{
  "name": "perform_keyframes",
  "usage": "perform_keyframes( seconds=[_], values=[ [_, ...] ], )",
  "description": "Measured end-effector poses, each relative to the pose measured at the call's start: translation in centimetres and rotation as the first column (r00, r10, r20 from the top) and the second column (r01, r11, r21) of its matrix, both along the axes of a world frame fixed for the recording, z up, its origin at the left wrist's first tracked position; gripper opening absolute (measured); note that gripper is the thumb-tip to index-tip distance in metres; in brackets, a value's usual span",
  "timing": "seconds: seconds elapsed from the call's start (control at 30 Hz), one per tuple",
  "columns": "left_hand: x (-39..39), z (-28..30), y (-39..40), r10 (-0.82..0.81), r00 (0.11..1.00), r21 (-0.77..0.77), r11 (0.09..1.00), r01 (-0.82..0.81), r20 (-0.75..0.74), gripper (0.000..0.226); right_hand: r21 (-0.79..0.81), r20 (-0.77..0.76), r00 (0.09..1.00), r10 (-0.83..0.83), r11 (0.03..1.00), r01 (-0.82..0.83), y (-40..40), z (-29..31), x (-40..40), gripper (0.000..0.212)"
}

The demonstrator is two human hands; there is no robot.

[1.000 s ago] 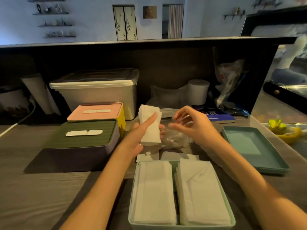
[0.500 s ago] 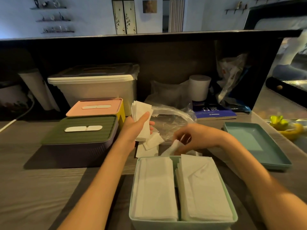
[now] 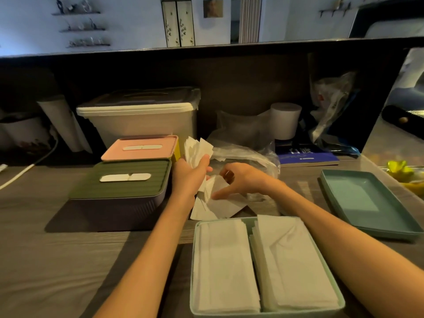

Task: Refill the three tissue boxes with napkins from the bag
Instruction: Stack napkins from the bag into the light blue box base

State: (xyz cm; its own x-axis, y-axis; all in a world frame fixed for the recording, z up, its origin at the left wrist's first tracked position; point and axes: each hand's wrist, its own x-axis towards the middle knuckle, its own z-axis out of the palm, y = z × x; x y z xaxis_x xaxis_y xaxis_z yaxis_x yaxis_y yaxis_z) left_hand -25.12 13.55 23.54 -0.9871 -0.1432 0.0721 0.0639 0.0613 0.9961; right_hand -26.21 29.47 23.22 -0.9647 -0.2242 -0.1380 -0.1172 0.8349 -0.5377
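While the left hand still grips a fanned stack of napkins upright beside the pink box, the right hand has moved since half a second ago: then it reached down near the open box's far rim, and now it sits higher and closer to the left hand, fingers curled, with its index finger pressing on the loose napkins lying on the table. Whether it pinches one of them I cannot tell. The held stack has tipped a little and spread more than before. The loose napkins lie in a wider heap, touching the far rim of the open box. Behind both hands the clear bag lies crumpled, much as it was. The open box, mint green, stands nearest the camera with two stacks of napkins side by side in it, unchanged. The green-lidded box and the pink one behind it stay closed at the left. The teal lid rests on the table at the right, apart from the boxes.
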Motion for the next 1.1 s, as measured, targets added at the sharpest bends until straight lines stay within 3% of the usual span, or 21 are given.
perform_keyframes(
  seconds=[0.13,0.27,0.33,0.43,0.57,0.67,0.73,0.9,1.1],
  values=[
    [-0.2,-0.2,0.0,-0.006,0.999,0.026,1.000,0.005,0.034,0.012,-0.018,-0.041,0.998,0.038,0.999,-0.039,0.4,0.2,0.3,0.066],
    [0.1,-0.1,0.1,-0.031,0.998,0.022,0.999,0.030,0.062,0.007,0.007,-0.055,0.998,0.041,0.999,-0.041,1.7,0.7,0.7,0.045],
    [0.2,-0.1,0.0,-0.067,0.994,0.019,0.998,0.066,0.088,0.021,0.004,-0.064,0.995,0.081,0.997,-0.081,2.4,0.5,1.1,0.034],
    [0.2,-0.3,-0.2,-0.107,0.987,0.006,0.994,0.107,0.123,0.012,-0.111,-0.138,0.984,0.115,0.985,-0.130,3.4,0.5,2.3,0.024],
    [0.4,0.1,-0.1,-0.197,0.975,0.041,0.980,0.193,0.104,0.002,-0.288,-0.175,0.975,0.135,0.940,-0.182,5.0,2.2,4.4,0.028],
    [1.2,1.2,0.3,-0.269,0.950,0.116,0.961,0.252,0.161,0.023,-0.448,-0.140,0.979,0.149,0.872,-0.197,5.7,3.7,5.6,0.037],
    [1.7,1.5,0.6,-0.341,0.917,0.182,0.934,0.307,0.205,0.039,-0.476,-0.147,0.984,0.098,0.865,-0.157,5.8,3.9,5.7,0.039],
    [2.8,1.5,1.7,-0.591,0.778,0.443,0.768,0.462,0.213,0.055,-0.461,-0.251,0.956,-0.149,0.887,0.017,4.8,2.8,4.8,0.049],
    [3.3,0.6,2.6,-0.596,0.768,0.410,0.777,0.478,0.235,0.042,-0.501,-0.410,0.865,-0.289,0.864,0.051,4.6,1.8,4.5,0.043]
  ],
)
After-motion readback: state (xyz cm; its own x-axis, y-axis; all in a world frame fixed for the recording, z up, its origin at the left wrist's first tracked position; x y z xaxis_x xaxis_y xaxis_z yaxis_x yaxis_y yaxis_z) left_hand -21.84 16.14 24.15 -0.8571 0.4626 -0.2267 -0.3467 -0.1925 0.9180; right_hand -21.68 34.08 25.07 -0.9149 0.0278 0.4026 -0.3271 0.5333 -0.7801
